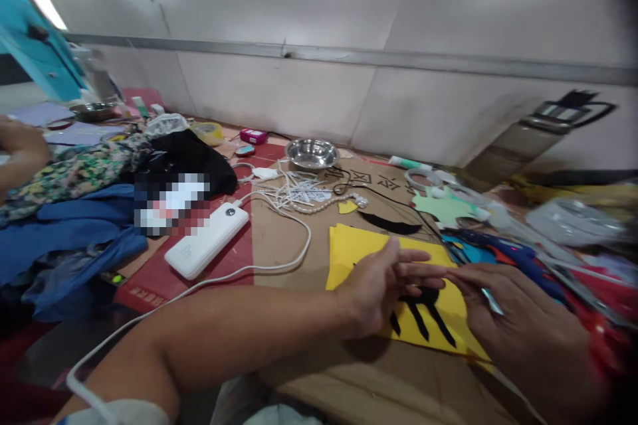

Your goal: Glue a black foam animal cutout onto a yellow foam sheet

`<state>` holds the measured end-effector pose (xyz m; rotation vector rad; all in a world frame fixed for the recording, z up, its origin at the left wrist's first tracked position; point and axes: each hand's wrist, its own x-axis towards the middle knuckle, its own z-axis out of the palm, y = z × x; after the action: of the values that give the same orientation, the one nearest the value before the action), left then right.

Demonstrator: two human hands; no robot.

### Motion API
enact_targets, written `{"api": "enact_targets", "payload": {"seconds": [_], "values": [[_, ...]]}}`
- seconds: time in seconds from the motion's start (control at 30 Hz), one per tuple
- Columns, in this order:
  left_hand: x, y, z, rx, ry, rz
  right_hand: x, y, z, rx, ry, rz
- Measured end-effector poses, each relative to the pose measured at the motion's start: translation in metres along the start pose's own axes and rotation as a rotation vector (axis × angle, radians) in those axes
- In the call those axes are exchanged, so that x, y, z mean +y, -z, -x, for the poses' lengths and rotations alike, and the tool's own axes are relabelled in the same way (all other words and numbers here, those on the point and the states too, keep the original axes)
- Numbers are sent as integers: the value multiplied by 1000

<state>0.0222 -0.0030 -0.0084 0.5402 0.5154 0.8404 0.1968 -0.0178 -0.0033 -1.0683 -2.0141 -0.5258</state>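
Note:
My left hand [376, 289] is held palm up over a yellow sheet [343, 252], its fingers stretched out to the right. Black finger-like shapes [419, 319] lie on that sheet, partly hidden under my left hand. My right hand [523, 332] has its fingers pinched together, their tips meeting the fingertips of my left hand. A small silvery piece [492, 301] shows between the thumb and fingers of my right hand; its kind cannot be made out. Just beyond the sheet is a curved black cut-out [390, 223].
A blue glue gun [521, 257] and scissors [588, 292] lie at right, near a tilted bottle [518, 146]. A white power bank [207, 240] trails a cable across the table. Behind are a steel bowl [312, 154] and a bead string [319, 207]. Another person's arm [20, 153] rests at far left.

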Motion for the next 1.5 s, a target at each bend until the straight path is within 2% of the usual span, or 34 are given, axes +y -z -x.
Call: {"api": "enact_targets", "payload": {"seconds": [0.03,0.07,0.13,0.2,0.23,0.3,0.33,0.37,0.43,0.53,0.67,0.77,0.9,1.03,1.2,1.4,1.5], "values": [[2,0,0,-27,21,56,1,1,-3,9,39,6],[4,0,1,-43,38,97,3,2,-5,4,-14,-4],[10,1,0,-48,53,130,6,4,-9,-81,-246,-90],[15,1,-2,-23,16,144,8,7,-12,-264,-420,-314],[18,1,-3,-13,-10,147,7,9,-14,-392,-436,-476],[22,1,-4,8,-37,142,2,13,-16,-644,-342,-804],[24,1,-4,16,-51,141,-2,15,-17,-718,-285,-908],[25,1,-5,18,-58,135,-6,16,-17,-721,-257,-943],[25,1,-5,17,-54,117,-10,16,-18,-578,-313,-870],[25,3,-4,-1,-53,92,-8,14,-18,-321,-475,-688],[23,4,-5,-19,-59,43,3,11,-14,-173,-627,-585],[21,4,-4,-55,-70,-41,5,10,-13,-146,-634,-540],[17,3,-2,-134,-84,-173,2,10,-15,-138,-528,-442],[12,-1,2,-203,-76,-310,-2,10,-17,-129,-479,-363],[6,-6,7,-253,-88,-350,-4,7,-18,-99,-466,-294],[4,-10,9,-260,-90,-344,-4,5,-19,-99,-482,-280],[10,-4,4,-177,-149,-332,5,5,-20,-78,-551,-267]]}}
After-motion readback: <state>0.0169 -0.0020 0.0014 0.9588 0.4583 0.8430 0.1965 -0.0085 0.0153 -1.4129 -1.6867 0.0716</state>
